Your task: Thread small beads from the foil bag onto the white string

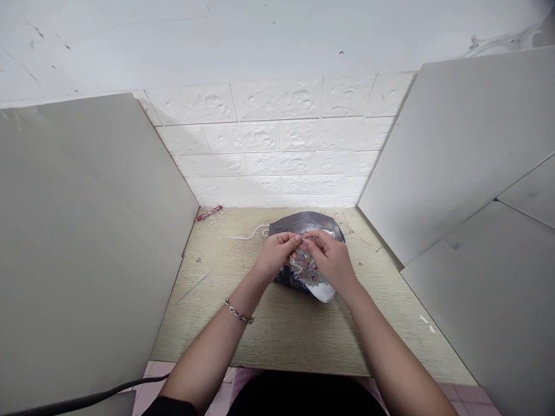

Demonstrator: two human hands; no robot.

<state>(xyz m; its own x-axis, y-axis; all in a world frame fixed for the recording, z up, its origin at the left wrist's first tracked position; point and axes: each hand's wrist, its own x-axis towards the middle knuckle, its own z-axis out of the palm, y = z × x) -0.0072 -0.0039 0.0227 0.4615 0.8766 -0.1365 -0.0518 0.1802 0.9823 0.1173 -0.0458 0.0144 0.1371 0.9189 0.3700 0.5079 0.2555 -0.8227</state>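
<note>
Though illegible, red wrapper beyond left hand and right hand, together over beads

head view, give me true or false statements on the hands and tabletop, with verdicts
1. The left hand and right hand meet over the dark, silver-lined plastic bag. True.
2. The silver chain bracelet circles the right wrist. False: the bracelet circles the left one.
3. The slim red packet lies near the far left corner of the pale wooden table. True.
4. The wavy white strand lies right of the bag. False: the strand lies left.
</note>
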